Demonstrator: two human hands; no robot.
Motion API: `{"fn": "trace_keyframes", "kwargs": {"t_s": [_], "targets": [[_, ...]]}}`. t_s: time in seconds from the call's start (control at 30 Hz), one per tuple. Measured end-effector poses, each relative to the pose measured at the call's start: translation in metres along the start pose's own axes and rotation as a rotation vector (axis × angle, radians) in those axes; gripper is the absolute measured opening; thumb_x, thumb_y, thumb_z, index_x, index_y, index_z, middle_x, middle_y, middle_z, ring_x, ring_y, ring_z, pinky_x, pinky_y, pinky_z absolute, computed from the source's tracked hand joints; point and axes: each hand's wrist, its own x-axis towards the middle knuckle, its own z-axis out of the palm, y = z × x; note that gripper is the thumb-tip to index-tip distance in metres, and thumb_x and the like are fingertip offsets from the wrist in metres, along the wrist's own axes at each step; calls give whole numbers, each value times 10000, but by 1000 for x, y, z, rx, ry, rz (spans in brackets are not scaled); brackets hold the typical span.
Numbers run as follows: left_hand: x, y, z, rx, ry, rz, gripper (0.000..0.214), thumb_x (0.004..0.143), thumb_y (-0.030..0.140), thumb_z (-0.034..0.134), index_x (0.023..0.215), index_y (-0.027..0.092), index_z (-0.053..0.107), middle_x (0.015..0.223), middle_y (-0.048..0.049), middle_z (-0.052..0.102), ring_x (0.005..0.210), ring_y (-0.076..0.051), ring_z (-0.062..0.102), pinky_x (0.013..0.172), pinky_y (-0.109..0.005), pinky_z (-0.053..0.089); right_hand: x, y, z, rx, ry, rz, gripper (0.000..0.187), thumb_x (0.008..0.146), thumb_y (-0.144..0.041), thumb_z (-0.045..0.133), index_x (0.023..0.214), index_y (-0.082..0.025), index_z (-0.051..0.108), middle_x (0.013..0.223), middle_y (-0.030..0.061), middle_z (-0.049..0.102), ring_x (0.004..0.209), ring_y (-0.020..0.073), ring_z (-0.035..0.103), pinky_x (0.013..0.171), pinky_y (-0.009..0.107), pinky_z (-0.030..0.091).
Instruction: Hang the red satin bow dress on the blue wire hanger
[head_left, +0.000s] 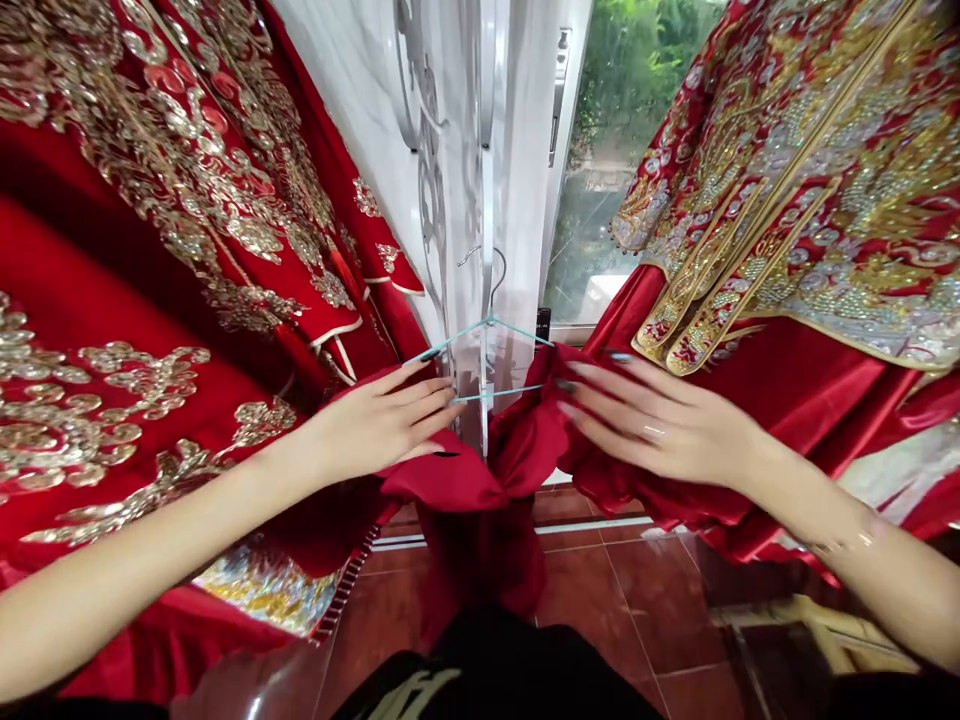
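A red garment [450, 480] with a V-shaped neckline hangs on a thin light-blue wire hanger [517, 328] right in front of me. The hanger's hook points upward beside a white metal upright. My left hand [382, 420] lies over the garment's left shoulder, fingers stretched out towards the hanger and the thumb apart below them. On the opposite shoulder, my right hand [660, 415] touches the red cloth with its fingers spread. The right fingertips are slightly blurred. A ring shows on that hand.
Red embroidered gowns hang close on both sides, a gold-beaded dress [255, 200] at left and a beaded jacket [810, 220] at right. Behind stand a white metal rack [486, 130], a pale curtain [352, 70] and a window [622, 130]. Below is a reddish tiled floor [600, 600].
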Motion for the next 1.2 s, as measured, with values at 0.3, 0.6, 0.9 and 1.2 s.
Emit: {"fn": "trace_keyframes", "kwargs": {"t_s": [0.3, 0.6, 0.9, 1.2], "targets": [[-32, -14, 47, 35, -156, -95, 183, 959, 294, 624, 1039, 217, 770, 1207, -76, 738, 1120, -195, 673, 1130, -301, 377, 6, 41, 58, -570, -14, -243, 375, 932, -33, 437, 1157, -194, 690, 1173, 74, 735, 1235, 230, 630, 1184, 498, 416], [-39, -22, 42, -43, -266, -45, 196, 939, 286, 656, 1104, 242, 754, 1181, -63, 753, 1185, -194, 656, 1160, -297, 364, -2, 44, 57, -629, 31, -225, 416, 933, 4, 399, 1171, -206, 668, 1163, 82, 730, 1163, 221, 644, 1069, 472, 505], [-46, -43, 44, -49, -241, 33, 374, 955, 54, 512, 1203, 261, 700, 1070, -29, 757, 1100, -136, 676, 1171, -257, 359, 1, 43, 65, -742, 200, -258, 343, 940, -14, 421, 1076, -173, 692, 1161, 76, 726, 1067, 205, 629, 1012, 410, 476], [-50, -55, 47, -57, -267, 50, 375, 926, 5, 521, 1118, 255, 724, 1358, -25, 671, 1215, -145, 636, 1188, -260, 345, 8, 44, 66, -730, 278, -322, 351, 971, -41, 399, 974, -173, 723, 1007, 39, 756, 1008, 215, 592, 922, 366, 428]]}}
